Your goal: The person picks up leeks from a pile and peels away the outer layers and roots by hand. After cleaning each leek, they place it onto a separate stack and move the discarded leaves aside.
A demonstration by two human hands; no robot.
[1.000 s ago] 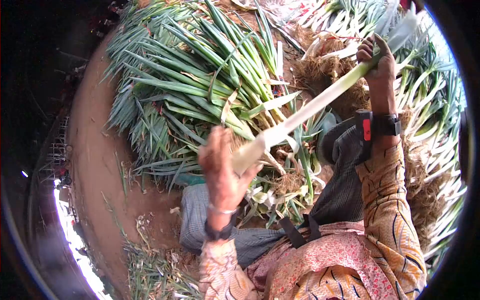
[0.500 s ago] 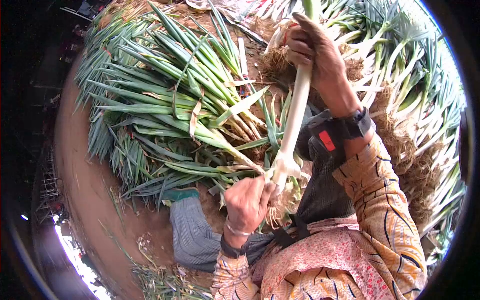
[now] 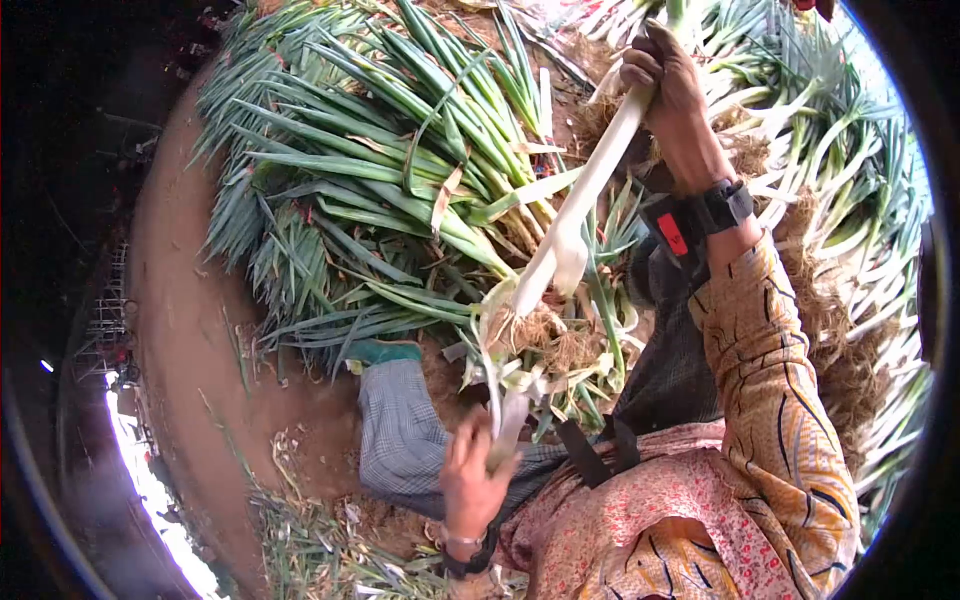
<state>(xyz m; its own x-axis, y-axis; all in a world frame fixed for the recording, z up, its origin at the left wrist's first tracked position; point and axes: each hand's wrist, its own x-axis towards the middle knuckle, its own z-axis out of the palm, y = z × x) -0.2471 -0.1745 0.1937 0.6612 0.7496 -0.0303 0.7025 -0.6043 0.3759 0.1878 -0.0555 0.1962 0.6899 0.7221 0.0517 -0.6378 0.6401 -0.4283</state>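
My right hand [image 3: 672, 88] is closed around the upper part of a long white leek [image 3: 590, 195], held at a slant with its root end down toward the left. Pale peeled layers hang loose near the lower end, and brown roots [image 3: 550, 340] show beside it. Below the root end, my left hand [image 3: 475, 480] is slightly blurred, its fingers bent around a pale strip of leek skin [image 3: 509, 422]. The strip stretches up from the fingers toward the leek's base. Just left of the leek lies a heap of green-leaved leeks [image 3: 400, 150].
More white leeks [image 3: 800, 170] with roots are stacked on the right. Scraps of leaves [image 3: 340, 550] litter the brown ground [image 3: 190, 340] at lower left. My leg in checked trousers [image 3: 400, 425] and a green shoe [image 3: 385, 352] extend beside the heap.
My left hand has moved down away from the leek's base, drawing a pale strip with it. The leek is tilted more, and its skin hangs looser. The right hand keeps its grip.
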